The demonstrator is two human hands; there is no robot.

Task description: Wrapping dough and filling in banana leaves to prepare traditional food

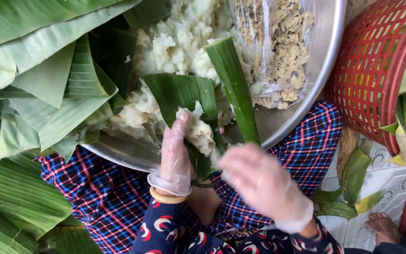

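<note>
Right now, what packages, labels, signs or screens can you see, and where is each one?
Clear plastic bag: in the steel basin's upper right, crumpled, transparent, holding beige speckled filling.
Red plastic basket: right of the basin, round, latticed, holding leaves.
No labels, signs or screens are visible.

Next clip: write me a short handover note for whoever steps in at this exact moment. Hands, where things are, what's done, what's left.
Left hand, gloved: cradles a folded green leaf from below, thumb pressing a lump of white sticky dough into it.
Right hand, gloved and blurred: beside the leaf's lower edge; whether it grips anything cannot be told.
Metal basin on the lap: holds more white dough and a plastic bag of yellowish speckled filling.
Stacked leaves on the left, red basket on the right.
Done: dough is in the leaf.
Left: leaf is still open, not yet wrapped.
</note>
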